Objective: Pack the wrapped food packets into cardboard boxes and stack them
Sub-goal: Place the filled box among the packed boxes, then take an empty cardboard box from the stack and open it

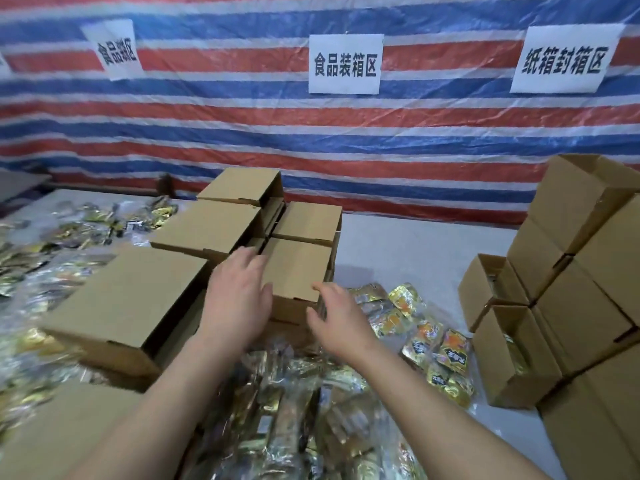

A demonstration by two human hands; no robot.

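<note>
A closed cardboard box (296,268) sits on top of a stack in the middle of the table. My left hand (237,296) lies against its left side with straight fingers. My right hand (337,320) is at its right front corner, fingers relaxed and spread, gripping nothing. More closed boxes (207,225) stand stacked behind and to the left, with a big one (128,299) nearest on the left. Gold and orange wrapped food packets (433,341) lie to the right of the stack. A heap of packets (294,410) lies under my forearms.
Open cardboard boxes (512,355) and taller stacked boxes (588,237) stand at the right edge. More loose packets (86,220) cover the left of the table. Bare grey table (415,244) shows between the stacks. A striped tarp with paper signs (346,64) hangs behind.
</note>
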